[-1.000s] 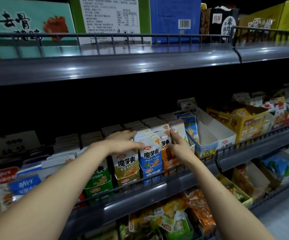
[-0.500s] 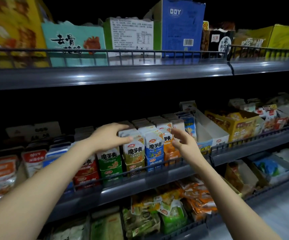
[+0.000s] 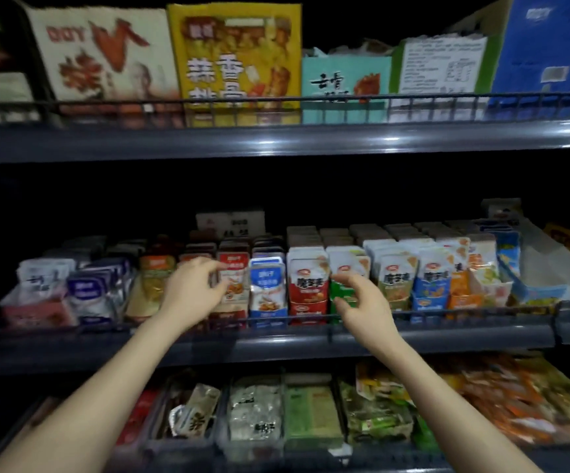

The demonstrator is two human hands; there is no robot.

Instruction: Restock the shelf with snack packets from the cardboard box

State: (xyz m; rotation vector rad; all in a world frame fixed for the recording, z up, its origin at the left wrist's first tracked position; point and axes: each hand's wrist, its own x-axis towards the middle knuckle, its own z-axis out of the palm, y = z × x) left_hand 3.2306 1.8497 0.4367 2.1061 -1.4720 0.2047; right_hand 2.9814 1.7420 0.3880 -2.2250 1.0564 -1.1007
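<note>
Both hands have slid left along the row, off the blue and orange packs. The left hand (image 3: 193, 291) and right hand (image 3: 362, 303) hover with fingers loosely curled, holding nothing, just in front of the snack packets (image 3: 309, 285) standing on the middle shelf (image 3: 447, 336). The cardboard box is out of view. A careless swipe could tip front packets over the wire rail (image 3: 481, 310). Packets read 魔芋爽; the yellow box (image 3: 234, 56) above reads 蒜香.

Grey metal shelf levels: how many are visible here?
3: the top shelf under large cartons, the middle shelf with upright snack packets, the bottom shelf at the lower edge. Others may be out of frame.
</note>
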